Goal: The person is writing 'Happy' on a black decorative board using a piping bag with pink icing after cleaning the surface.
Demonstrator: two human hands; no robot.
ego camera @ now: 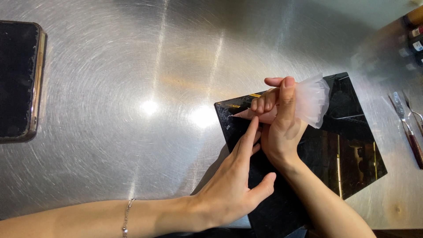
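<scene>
Fingers (263, 104) of the right hand (280, 125) are squeezing tight around a pink piping bag (291, 105), pointing its tip down at the black board (352, 145). One left hand (233, 185) finger is steadying the tip, other fingers spreading open.

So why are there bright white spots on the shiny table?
In the head view, lamps overhead glare off the steel table as two spots beside the black board; the hands cast a soft shadow, and the jars at the top right corner look blurred.
</scene>
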